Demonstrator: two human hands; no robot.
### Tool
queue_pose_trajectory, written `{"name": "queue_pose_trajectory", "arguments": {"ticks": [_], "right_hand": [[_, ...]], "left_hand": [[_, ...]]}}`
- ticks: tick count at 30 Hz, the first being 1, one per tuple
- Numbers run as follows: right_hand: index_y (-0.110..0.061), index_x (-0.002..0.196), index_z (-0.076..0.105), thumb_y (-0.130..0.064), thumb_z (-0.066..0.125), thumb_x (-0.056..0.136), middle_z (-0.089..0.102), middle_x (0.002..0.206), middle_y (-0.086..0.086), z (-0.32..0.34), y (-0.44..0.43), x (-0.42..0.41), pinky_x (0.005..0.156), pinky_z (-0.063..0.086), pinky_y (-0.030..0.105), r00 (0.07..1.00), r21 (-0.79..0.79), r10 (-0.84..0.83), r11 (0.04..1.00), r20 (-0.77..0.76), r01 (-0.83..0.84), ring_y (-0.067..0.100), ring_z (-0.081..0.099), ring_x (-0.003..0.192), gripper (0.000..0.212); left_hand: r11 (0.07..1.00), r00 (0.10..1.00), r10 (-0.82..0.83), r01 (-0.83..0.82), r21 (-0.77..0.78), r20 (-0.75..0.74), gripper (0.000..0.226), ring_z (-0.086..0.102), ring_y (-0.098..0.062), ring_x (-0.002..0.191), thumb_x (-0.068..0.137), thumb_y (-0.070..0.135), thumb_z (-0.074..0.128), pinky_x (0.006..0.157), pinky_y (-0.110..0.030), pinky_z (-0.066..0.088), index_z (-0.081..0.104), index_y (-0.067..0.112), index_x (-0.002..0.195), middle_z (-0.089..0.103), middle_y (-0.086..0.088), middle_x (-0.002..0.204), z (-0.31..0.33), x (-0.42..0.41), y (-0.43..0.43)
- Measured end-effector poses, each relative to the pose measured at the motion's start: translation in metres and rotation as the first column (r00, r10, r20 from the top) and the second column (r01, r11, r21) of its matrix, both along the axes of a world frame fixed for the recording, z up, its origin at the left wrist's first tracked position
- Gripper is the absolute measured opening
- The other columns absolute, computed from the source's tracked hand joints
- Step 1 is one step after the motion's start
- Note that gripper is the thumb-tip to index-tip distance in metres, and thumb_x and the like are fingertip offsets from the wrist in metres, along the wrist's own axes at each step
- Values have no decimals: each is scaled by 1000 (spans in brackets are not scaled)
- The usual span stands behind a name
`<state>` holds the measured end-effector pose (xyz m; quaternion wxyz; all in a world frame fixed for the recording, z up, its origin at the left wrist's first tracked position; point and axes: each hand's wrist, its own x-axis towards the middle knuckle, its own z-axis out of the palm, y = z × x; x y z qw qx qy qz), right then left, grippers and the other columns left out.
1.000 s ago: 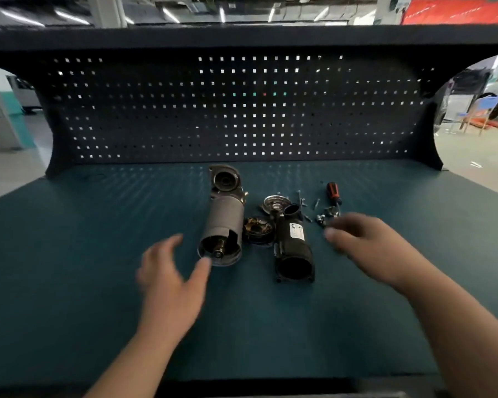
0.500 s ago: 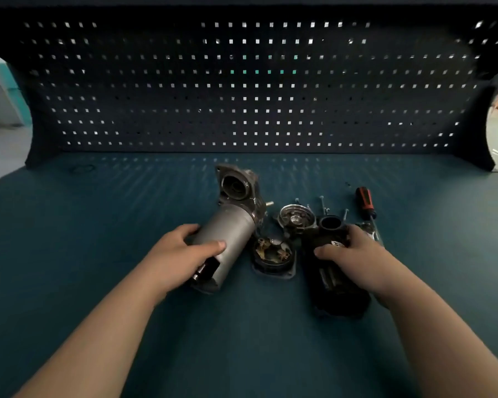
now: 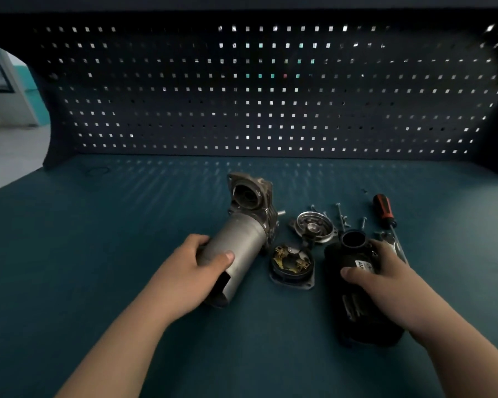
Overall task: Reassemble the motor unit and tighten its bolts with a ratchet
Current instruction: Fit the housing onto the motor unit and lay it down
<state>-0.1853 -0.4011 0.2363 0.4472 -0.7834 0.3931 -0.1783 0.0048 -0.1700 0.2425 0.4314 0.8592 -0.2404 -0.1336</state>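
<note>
Barely started here. The motor's all in pieces mid-bench and nothing's mated. The brush plate (image 3: pixel 292 265) and end cap (image 3: pixel 312 226) sit between the two big parts. The bolts (image 3: pixel 340 215) are loose at the far right by the screwdriver (image 3: pixel 383 209), and I can't spot a ratchet. My left hand (image 3: pixel 190 271) wraps the silver motor body (image 3: pixel 242 242), and my right hand (image 3: pixel 385 280) grips the black housing (image 3: pixel 354 297). Can't tell if either part's lifted.

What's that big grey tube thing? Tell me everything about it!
It is a motor body: a smooth grey metal cylinder with a rough cast end piece holding a round opening at its far end. It slants away to the right on the teal bench. The left hand grips its near end.
</note>
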Motion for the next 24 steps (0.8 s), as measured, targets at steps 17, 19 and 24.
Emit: {"name": "queue_pose_trajectory", "arguments": {"ticks": [17, 19, 24], "right_hand": [[-40, 129, 41, -47, 69, 79, 47, 88, -30, -4, -5, 0, 63, 37, 17, 998, -7, 56, 998, -23, -56, -10, 46, 77, 58], [-42, 126, 40, -49, 69, 79, 50, 89, -25, -3, -5, 0, 66, 40, 22, 998, 5, 59, 998, -22, -59, -4, 51, 79, 55], [-36, 134, 41, -51, 71, 73, 61, 111, -6, 0, -2, -2, 87, 47, 34, 998, 51, 61, 997, -6, -61, 17, 60, 99, 69]], "left_hand": [[951, 937, 200, -116, -286, 286, 115, 38, 3, 106, 52, 28, 89, 90, -21, 32, 8, 70, 122, 19, 26, 117, -44, -78, 14], [943, 937, 193, -95, -318, 291, 109, 42, 11, 103, 54, 25, 88, 86, -16, 34, 13, 73, 119, 24, 25, 117, -43, -67, 21], [922, 914, 168, -13, -387, 368, 103, 50, -3, 109, 50, 28, 89, 91, -24, 41, 24, 68, 120, 45, 8, 123, -25, -38, 32]]}}
